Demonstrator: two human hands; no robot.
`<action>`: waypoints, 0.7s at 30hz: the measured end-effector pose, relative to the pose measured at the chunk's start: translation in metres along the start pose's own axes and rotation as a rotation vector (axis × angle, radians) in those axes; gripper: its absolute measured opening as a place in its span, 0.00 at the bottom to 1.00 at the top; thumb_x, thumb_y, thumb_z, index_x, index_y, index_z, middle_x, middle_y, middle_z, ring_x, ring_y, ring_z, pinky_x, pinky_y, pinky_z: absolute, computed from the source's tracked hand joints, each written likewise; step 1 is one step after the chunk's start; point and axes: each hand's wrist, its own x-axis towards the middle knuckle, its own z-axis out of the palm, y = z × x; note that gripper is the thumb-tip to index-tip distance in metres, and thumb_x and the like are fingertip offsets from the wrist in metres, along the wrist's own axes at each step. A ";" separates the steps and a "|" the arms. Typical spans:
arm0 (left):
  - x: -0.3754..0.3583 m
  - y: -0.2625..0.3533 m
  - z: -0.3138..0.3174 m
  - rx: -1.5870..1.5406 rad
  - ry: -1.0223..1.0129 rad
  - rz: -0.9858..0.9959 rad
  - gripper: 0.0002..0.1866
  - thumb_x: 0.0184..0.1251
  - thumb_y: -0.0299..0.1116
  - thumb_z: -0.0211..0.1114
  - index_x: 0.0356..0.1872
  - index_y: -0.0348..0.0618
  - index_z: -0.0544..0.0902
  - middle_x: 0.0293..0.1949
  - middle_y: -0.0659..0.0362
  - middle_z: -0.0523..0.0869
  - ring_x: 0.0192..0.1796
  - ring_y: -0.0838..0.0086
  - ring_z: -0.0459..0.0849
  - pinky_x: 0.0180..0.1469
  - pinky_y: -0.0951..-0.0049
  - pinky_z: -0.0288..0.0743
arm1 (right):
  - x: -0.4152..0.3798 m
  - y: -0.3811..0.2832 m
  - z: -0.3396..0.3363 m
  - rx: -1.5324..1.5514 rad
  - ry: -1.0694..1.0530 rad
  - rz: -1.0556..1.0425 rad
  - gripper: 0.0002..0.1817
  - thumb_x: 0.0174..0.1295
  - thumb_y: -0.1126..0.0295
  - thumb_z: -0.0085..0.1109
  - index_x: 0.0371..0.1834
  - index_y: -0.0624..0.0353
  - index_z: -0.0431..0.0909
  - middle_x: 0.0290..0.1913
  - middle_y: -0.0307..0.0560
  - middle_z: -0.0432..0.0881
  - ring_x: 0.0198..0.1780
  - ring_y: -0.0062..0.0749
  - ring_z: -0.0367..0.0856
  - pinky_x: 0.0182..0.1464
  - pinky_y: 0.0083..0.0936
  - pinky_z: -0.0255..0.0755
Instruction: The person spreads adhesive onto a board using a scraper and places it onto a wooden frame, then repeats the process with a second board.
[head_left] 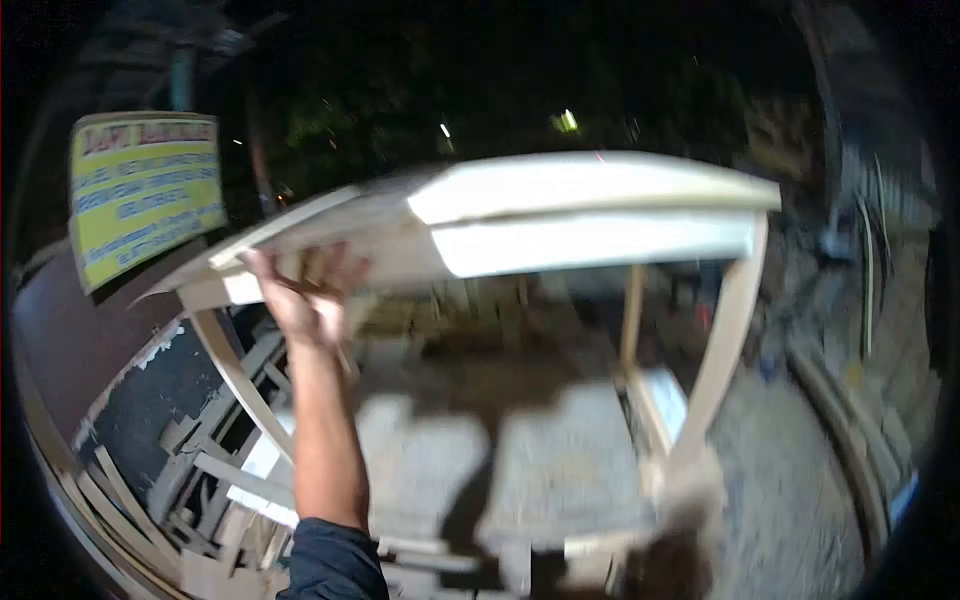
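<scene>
A wooden table-like frame (728, 320) with pale legs stands in front of me, a bright white panel (600, 190) along its top. My left hand (312, 290) is raised at the frame's upper left edge, palm towards me, fingers spread and blurred; whether it touches the edge is unclear. Near the foot of the right leg, a smeared pale shape (690, 485) above a dark area looks like my right hand; its fingers cannot be made out.
A yellow sign (148, 190) hangs at the upper left. Wood strips and offcuts (215, 460) lie at the lower left. Pale boards (560, 465) lie beneath the frame, with a dark shadow across them. Long poles (840, 430) lie on the ground at the right.
</scene>
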 end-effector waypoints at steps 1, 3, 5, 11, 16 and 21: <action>-0.012 -0.001 0.005 0.017 -0.065 0.060 0.45 0.55 0.69 0.49 0.66 0.54 0.49 0.63 0.40 0.54 0.56 0.47 0.70 0.49 0.34 0.69 | -0.069 0.035 -0.027 -0.040 -0.016 0.103 0.26 0.54 0.67 0.60 0.56 0.62 0.65 0.56 0.50 0.69 0.55 0.40 0.67 0.58 0.35 0.61; -0.053 -0.004 0.019 0.062 -0.039 0.049 0.41 0.57 0.65 0.53 0.63 0.51 0.51 0.64 0.40 0.51 0.64 0.44 0.60 0.58 0.33 0.60 | -0.187 0.077 -0.118 -0.151 -0.063 0.275 0.27 0.54 0.67 0.61 0.56 0.62 0.65 0.56 0.50 0.68 0.55 0.39 0.66 0.59 0.35 0.61; -0.089 -0.011 0.015 0.157 -0.055 0.042 0.36 0.61 0.58 0.53 0.63 0.47 0.55 0.65 0.39 0.51 0.66 0.44 0.57 0.60 0.36 0.58 | -0.255 0.081 -0.165 -0.210 -0.084 0.385 0.27 0.54 0.66 0.61 0.57 0.61 0.64 0.57 0.50 0.68 0.56 0.39 0.66 0.59 0.35 0.60; -0.179 -0.055 -0.051 0.388 -0.143 -0.218 0.30 0.65 0.54 0.48 0.62 0.49 0.60 0.54 0.50 0.71 0.56 0.59 0.73 0.45 0.54 0.78 | -0.182 -0.036 -0.268 -0.273 -0.224 0.409 0.17 0.56 0.70 0.57 0.48 0.66 0.73 0.44 0.45 0.77 0.45 0.31 0.73 0.49 0.31 0.68; -0.256 -0.122 -0.062 0.481 -0.195 -0.693 0.28 0.58 0.58 0.54 0.54 0.51 0.68 0.45 0.58 0.78 0.45 0.67 0.77 0.35 0.62 0.77 | -0.290 -0.052 -0.349 -0.105 0.331 0.346 0.16 0.60 0.67 0.54 0.46 0.69 0.76 0.42 0.43 0.80 0.41 0.26 0.76 0.48 0.30 0.70; -0.400 -0.166 -0.028 0.060 -0.610 -1.177 0.11 0.62 0.37 0.58 0.39 0.41 0.72 0.39 0.54 0.76 0.40 0.67 0.79 0.30 0.60 0.83 | -0.519 -0.102 -0.367 -0.279 0.711 0.782 0.12 0.56 0.72 0.52 0.39 0.70 0.76 0.37 0.47 0.81 0.34 0.33 0.78 0.39 0.31 0.70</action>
